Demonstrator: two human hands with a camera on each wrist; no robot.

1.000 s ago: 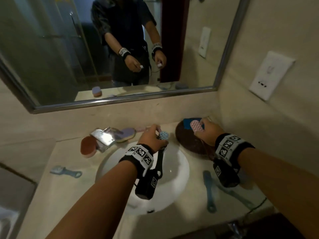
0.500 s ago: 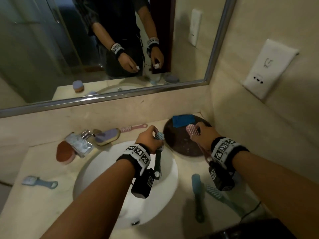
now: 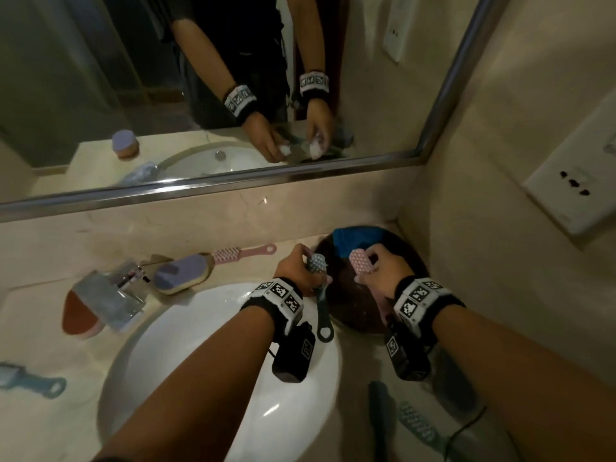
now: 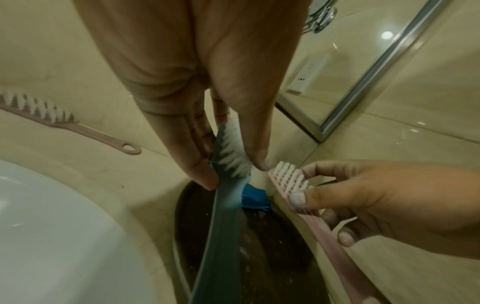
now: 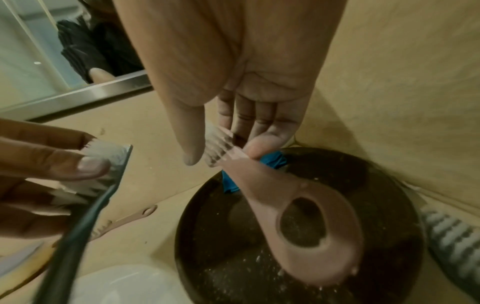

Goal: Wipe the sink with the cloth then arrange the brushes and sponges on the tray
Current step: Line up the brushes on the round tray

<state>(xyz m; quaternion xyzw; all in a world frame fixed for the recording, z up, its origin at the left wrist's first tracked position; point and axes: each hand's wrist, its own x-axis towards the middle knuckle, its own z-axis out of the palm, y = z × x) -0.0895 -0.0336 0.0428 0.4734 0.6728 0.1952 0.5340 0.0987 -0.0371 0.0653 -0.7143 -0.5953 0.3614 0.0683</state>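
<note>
- Left hand (image 3: pixel 296 266) pinches the bristle head of the teal brush (image 3: pixel 320 295) between thumb and fingers; the handle hangs down over the sink's 2 o'clock rim, its ring end above the basin.
- Right hand (image 3: pixel 380 271) is clamped on the head of the pink brush (image 3: pixel 359 264), thumb on one side and fingers on the other; the handle trails back under the wrist, over the tray.
- Both brush heads are held side by side, near but apart, above the tray's 9 to 12 o'clock part.
- Tray (image 3: pixel 353 308): dark, round, in the counter's corner at 2 o'clock from the sink (image 3: pixel 206 361). A blue cloth (image 3: pixel 356 240) lies on its 12 o'clock edge. The tray's far edge runs close to both walls; whether it touches them I cannot tell.
- Tray floor between the cloth and the near rim is bare and speckled in the right wrist view.
- Second pink brush (image 3: pixel 245 253) lies on the counter at 12 o'clock from the sink, just beside a purple-topped sponge (image 3: pixel 183 274).
- Chrome faucet (image 3: pixel 110 295) at 10 o'clock of the basin; a reddish sponge (image 3: pixel 78 316) beside it.
- A blue-handled brush (image 3: pixel 30 381) at 9 o'clock, well apart from the tray.
- Two teal brushes (image 3: pixel 383 415) on the counter at 4 o'clock of the sink, under the right forearm.
- Beige stone counter (image 3: pixel 40 421); mirror (image 3: pixel 100 95) along the back wall, wall socket (image 3: pixel 573 181) on the right wall.
</note>
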